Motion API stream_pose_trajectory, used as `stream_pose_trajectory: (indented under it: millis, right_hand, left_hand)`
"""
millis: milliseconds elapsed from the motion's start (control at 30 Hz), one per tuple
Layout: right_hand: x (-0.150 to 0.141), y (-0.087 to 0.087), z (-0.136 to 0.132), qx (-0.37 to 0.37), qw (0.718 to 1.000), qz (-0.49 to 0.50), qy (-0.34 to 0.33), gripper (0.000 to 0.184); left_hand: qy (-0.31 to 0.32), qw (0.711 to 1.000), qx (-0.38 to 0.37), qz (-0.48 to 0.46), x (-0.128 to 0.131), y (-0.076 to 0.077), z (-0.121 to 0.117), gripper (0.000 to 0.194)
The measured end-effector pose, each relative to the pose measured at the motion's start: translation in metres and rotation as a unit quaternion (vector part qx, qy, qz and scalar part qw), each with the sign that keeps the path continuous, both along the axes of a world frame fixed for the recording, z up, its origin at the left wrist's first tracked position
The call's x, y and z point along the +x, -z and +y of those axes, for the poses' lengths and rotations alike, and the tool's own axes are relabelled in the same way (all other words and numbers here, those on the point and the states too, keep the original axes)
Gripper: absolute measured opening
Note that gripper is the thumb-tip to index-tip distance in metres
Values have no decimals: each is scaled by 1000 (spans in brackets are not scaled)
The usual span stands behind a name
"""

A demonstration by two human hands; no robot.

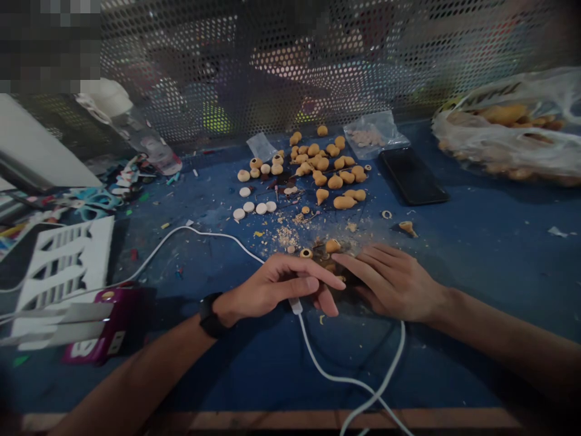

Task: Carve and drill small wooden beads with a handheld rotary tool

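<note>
My left hand (293, 283) hovers over the front middle of the blue table, index finger and thumb stretched out, other fingers partly curled. Nothing shows in its grasp. Below it, the white cable's connector (296, 306) pokes out. My right hand (394, 280) lies low with fingers extended toward the left, close to small cut gourd pieces. A tan gourd piece (333, 246) and a hollowed gourd with a dark opening (306, 254) sit just beyond the fingertips. What lies under both hands is partly hidden. Pale shavings (287, 235) are scattered behind them.
Several whole mini gourds (320, 163) cluster farther back, beside white discs (261, 208). At right are a black phone (413, 175) and a plastic bag of gourds (508, 136). Leftward stand a purple power bank (106, 324), scissors (97, 203) and a bottle (154, 148). Perforated metal (290, 66) borders the back.
</note>
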State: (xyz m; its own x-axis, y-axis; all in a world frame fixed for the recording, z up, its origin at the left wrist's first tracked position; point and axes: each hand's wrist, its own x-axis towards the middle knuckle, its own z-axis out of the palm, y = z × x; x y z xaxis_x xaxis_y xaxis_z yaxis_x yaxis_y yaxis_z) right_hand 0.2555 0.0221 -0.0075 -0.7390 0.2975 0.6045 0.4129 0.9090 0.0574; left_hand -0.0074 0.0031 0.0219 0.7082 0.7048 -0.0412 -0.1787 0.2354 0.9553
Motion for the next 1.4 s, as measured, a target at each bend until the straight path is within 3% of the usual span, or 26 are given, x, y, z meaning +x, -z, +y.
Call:
stream_pose_trajectory:
  millis: [167,367,600,767,1000,1400]
  right_hand:
    - [1,0,0,6,1000,-9,-11,39]
    - [4,3,-1,-19,1000,-13,-7,49]
    - [3,2,-2,-13,1000,-10,-3,46]
    - [1,1,-2,-1,1000,-16,2,37]
    - [1,4,-1,-32,999,-15,20,39]
    - [2,5,-2,-17,999,-35,10,38]
  left_hand:
    - [12,1000,-9,-19,2,1,-2,27]
    - [14,1000,21,14,1,1,-1,29]
    - [14,999,28,24,1,-1,-2,29]
    - [2,1000,10,13,2,0,-1,27]
    - [6,998,-39,-45,1,7,2,25]
    - [7,998,-65,-15,0,0,2,24]
